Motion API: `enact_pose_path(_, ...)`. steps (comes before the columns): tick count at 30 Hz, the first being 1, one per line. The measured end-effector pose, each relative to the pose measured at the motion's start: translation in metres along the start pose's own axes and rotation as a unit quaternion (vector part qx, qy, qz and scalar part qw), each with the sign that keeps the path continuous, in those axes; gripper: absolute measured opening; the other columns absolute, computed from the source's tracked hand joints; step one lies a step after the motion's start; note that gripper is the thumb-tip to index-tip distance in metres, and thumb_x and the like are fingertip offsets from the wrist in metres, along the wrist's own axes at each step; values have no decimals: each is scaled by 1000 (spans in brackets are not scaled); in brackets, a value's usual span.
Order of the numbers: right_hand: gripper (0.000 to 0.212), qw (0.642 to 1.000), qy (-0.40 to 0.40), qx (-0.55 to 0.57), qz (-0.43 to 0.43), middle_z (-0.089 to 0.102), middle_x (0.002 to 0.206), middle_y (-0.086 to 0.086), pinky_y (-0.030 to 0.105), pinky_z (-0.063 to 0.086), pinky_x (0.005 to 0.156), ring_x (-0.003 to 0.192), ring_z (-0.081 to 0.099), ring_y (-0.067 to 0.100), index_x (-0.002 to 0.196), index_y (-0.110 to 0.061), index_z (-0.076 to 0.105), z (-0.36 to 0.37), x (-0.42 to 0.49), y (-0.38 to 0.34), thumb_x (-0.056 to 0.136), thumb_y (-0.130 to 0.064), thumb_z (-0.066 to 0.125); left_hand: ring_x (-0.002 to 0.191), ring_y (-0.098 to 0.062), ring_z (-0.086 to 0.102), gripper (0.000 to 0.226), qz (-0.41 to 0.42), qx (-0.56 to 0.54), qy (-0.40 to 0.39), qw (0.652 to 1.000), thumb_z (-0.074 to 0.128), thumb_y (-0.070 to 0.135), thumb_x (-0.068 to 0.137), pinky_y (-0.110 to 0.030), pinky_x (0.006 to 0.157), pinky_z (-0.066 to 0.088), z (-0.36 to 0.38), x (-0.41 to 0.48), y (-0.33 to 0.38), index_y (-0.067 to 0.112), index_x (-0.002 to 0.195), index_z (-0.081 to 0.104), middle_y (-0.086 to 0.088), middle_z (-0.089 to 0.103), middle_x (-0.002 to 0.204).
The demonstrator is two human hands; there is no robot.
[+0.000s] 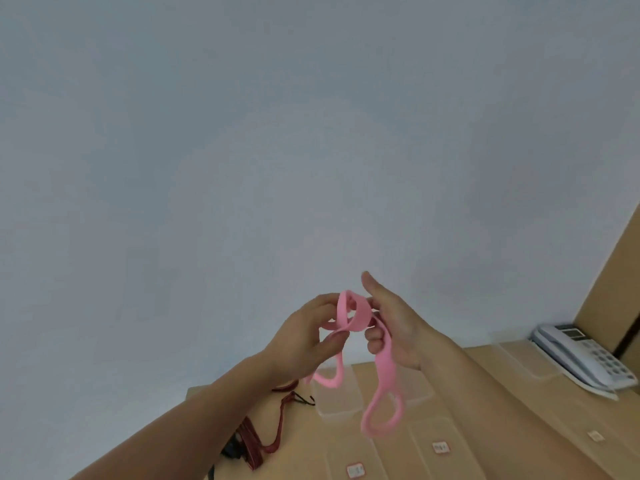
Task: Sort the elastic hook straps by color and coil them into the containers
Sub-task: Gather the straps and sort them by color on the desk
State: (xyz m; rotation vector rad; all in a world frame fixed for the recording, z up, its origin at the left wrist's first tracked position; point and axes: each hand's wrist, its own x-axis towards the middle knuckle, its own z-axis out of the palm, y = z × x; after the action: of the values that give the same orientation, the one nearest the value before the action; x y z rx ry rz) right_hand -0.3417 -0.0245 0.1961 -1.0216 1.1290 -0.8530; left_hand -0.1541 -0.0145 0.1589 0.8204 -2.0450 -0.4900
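One pink strap, left hand, right hand holding, labels (unreadable)

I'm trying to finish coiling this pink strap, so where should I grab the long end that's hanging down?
Probably the narrow neck just above the end loop of the pink strap, taken from the right with the right hand: that stretch hangs straight beside its palm, while the left hand pinches the wound part.
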Motion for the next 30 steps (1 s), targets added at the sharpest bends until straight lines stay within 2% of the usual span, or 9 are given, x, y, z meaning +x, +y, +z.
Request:
enact_pose_path(5, 12, 995, 58, -1, -81, 53, 58, 4, 23, 27, 42, 45, 37, 13, 77, -10, 68, 3, 2, 4, 82, -21, 70, 124, 1, 49, 18, 12, 40, -20, 999, 75, 30, 79, -15, 101, 38, 2, -9, -12, 35, 94, 66, 28, 55, 129)
enact_pose_path(10, 12, 984, 46, -125, -121, 59, 57, 3, 20, 38, 45, 47, 54, 16, 73, -15, 67, 10, -7, -6, 83, -21, 67, 119, 7, 47, 32, -135, -34, 3, 990, 64, 62, 73, -13, 93, 35, -21, -17, -18, 34, 89, 61, 26, 57, 123)
enact_pose_path(12, 13, 969, 6, -213, -127, 64, 63, -1, 21, 43, 49, 53, 59, 13, 76, -16, 69, 18, -11, -7, 83, -27, 68, 121, 6, 46, 42, -147, -30, 19, 989, 63, 52, 75, -16, 95, 38, -26, -9, -15, 33, 111, 55, 24, 52, 129)
enact_pose_path(14, 13, 957, 1, -245, -157, 67, 71, -5, 24, 47, 57, 61, 62, 11, 75, -20, 71, 25, -13, -10, 84, -29, 69, 125, 6, 44, 56, -158, -42, -50, 985, 67, 31, 82, -22, 102, 39, -28, 1, -10, 28, 134, 45, 21, 49, 133)
enact_pose_path(16, 14, 956, -9, -224, -189, 70, 74, -5, 24, 50, 62, 67, 66, 11, 73, -21, 72, 28, -17, -14, 86, -23, 68, 121, 2, 53, 44, -179, -86, -113, 973, 64, 16, 91, -30, 105, 42, -26, 8, -7, 22, 133, 51, 15, 60, 127)
enact_pose_path(20, 18, 944, -31, -273, -180, 60, 58, -13, 13, 41, 49, 51, 55, 3, 72, -20, 67, 26, -29, -26, 89, -18, 69, 100, -23, 66, 21, -199, -157, -78, 964, 57, 9, 96, -51, 99, 49, -18, 7, -5, 15, 114, 66, -14, 70, 108)
enact_pose_path(24, 17, 939, -23, -302, -161, 73, 79, -10, 16, 48, 59, 65, 64, 4, 75, -28, 74, 21, -34, -25, 89, -19, 68, 113, -12, 56, 41, -188, -156, -33, 969, 61, 25, 76, -43, 103, 46, -14, 7, -1, 30, 116, 59, 4, 58, 125)
enact_pose_path(26, 8, 938, -3, -303, -168, 68, 69, -14, 12, 45, 54, 60, 62, 0, 85, -23, 75, 21, -35, -22, 90, -25, 69, 113, -13, 53, 47, -181, -197, -17, 964, 59, 29, 71, -37, 104, 43, -13, 5, 1, 30, 118, 55, 16, 50, 135)
enact_pose_path(30, 24, 922, 39, -343, -177, 55, 60, -14, 15, 36, 51, 54, 50, 5, 80, -15, 68, 19, -34, -14, 86, -38, 73, 134, -1, 42, 73, -131, -261, -15, 956, 67, 50, 69, -27, 107, 38, -10, -1, 0, 27, 134, 41, 21, 39, 148)
